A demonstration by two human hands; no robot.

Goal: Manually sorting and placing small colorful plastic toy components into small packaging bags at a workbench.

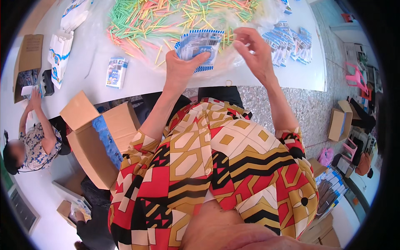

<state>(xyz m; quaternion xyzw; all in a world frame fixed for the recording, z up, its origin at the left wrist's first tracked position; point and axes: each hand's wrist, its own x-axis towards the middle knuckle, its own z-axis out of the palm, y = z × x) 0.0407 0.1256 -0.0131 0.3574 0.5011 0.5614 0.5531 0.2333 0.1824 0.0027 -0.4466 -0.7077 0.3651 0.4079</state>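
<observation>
My left hand (183, 68) is closed round a fanned stack of small blue-and-white printed packets (202, 43), its thumb lying across the front one. To the right of the stack, my right hand (255, 52) is raised with its fingers apart and nothing in them. Beyond both hands, a large heap of thin green, yellow and pink sticks (187, 16) lies on clear plastic sheeting. More of the same packets (287, 41) lie in overlapping rows to the right of my right hand. A small bundle of packets (116, 73) rests on the table to the left.
The white table (146, 81) ends just before my body. A rubber band (228, 83) lies at its edge. White paper bags (60, 54) stand at the left. An open cardboard box (93, 154) with blue lining sits below. A co-worker's hands (35, 98) are at the far left.
</observation>
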